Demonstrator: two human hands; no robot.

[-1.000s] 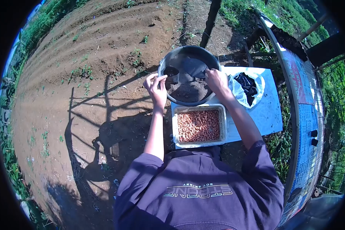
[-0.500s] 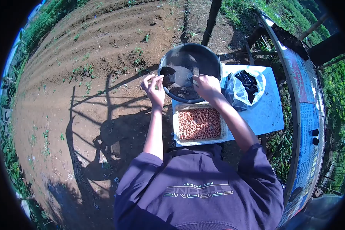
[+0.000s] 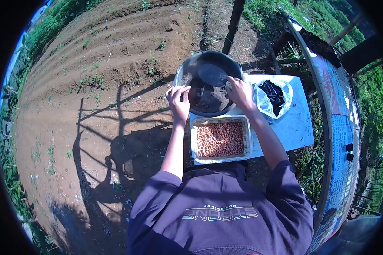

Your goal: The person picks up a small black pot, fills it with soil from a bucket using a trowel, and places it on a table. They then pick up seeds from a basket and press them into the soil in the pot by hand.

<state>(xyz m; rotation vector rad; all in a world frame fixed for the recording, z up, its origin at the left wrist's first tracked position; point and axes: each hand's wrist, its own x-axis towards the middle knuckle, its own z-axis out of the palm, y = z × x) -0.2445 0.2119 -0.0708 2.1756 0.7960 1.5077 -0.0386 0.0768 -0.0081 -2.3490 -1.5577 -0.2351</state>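
Note:
A trowel is gripped in my right hand, its rounded grey blade over the dark soil in a wide round basin. My left hand is at the basin's left rim, thumb and fingers pinching the edge of a small black plastic bag. The bag hangs inside the basin and blends with the shadow, so its outline and contents are hard to make out. Nearer my body, a white rectangular basket holds many reddish-brown seeds.
The basin and basket are on a light-blue tabletop. To the right stands an open clear plastic bag with black plastic bags inside. A wooden post rises behind. Bare furrowed soil spreads left; a printed banner is at right.
The trowel has moved slightly up and to the right, its blade away from the black plastic bag. My left hand has moved slightly right and lower, with the bag further inside the basin.

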